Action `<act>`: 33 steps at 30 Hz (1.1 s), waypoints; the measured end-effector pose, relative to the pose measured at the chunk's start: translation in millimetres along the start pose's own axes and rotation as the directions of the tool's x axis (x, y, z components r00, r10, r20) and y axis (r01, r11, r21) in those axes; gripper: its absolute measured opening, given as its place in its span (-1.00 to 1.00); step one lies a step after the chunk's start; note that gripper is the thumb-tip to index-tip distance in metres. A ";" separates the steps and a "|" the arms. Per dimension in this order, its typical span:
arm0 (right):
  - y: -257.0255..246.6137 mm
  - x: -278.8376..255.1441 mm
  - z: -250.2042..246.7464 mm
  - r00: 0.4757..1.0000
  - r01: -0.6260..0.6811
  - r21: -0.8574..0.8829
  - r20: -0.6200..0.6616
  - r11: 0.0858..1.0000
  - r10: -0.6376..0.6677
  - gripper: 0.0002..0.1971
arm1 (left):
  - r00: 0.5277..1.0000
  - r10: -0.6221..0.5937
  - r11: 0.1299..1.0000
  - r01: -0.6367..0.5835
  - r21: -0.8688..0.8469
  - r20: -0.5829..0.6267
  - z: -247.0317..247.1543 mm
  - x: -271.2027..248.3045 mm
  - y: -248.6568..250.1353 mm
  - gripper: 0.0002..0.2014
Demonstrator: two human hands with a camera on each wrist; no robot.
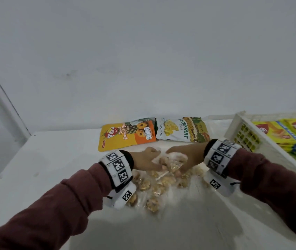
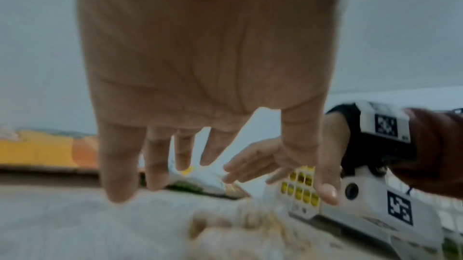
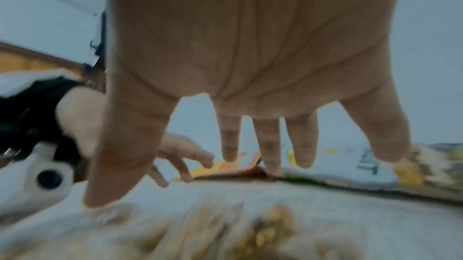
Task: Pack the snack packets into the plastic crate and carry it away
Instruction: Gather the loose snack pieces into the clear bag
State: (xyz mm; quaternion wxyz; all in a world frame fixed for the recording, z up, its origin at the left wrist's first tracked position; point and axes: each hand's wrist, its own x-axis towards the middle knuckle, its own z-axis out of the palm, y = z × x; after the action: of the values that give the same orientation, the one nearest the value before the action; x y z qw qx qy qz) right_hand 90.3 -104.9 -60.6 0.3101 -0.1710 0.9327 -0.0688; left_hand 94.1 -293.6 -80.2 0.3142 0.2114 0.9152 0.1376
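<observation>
Packets (image 1: 158, 179) lay loose on counter (image 1: 44, 168), left of crate (image 1: 240, 127) | we cupped left hand (image 1: 146, 160) and right hand (image 1: 185, 156), each grip spread and empty, to gather them | holding none.

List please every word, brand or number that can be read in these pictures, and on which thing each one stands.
"Pino", "Pineapple": orange and yellow pouch.
"JACKFRUIT", "100 g": white pouch.
Smaller print on both pouches: too small to read.
Yellow packets in the white crate: red logo, unreadable.
Wristbands: square code markers, no words.
Both wrist views: too blurred to read.
</observation>
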 end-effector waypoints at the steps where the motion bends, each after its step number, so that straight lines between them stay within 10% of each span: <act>1: 9.8 -6.9 -2.7 0.999 0.007 0.069 -0.034 0.998 -0.005 -0.07 | 0.999 0.018 1.000 -0.018 -0.017 -0.027 -3.3 -8.9 -4.3 -0.19; 5: 44.6 -24.4 0.6 0.997 -0.069 0.149 -0.023 0.986 0.073 0.56 | 0.999 -0.011 1.000 0.011 -0.011 -0.047 -0.4 -46.9 -29.2 0.41; 8: 53.3 -27.0 18.5 0.985 -0.171 0.109 0.047 0.979 0.166 0.65 | 0.991 -0.081 0.991 0.068 0.115 0.107 25.5 -51.4 -37.8 0.69; 17: 23.3 -17.3 51.9 0.961 -0.275 0.057 0.001 0.960 0.276 0.29 | 0.998 -0.002 0.961 -0.014 0.276 0.059 65.7 -22.5 -3.5 0.22; 28: 41.4 -17.4 47.9 0.922 -0.357 0.105 -0.118 0.928 0.368 0.17 | 0.980 0.059 0.951 0.002 0.308 -0.188 58.5 31.4 36.6 0.17; 33: 51.3 -29.6 32.4 0.935 -0.326 0.112 -0.107 0.939 0.338 0.16 | 1.000 0.028 0.984 -0.025 0.176 -0.012 2.6 -1.9 33.5 0.16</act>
State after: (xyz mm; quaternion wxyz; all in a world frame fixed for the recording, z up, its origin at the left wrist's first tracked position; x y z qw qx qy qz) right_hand 117.9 -47.1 -82.1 0.2658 0.0082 0.9615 -0.0691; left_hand 107.1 -265.0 -68.3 0.2859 0.2495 0.9232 0.0617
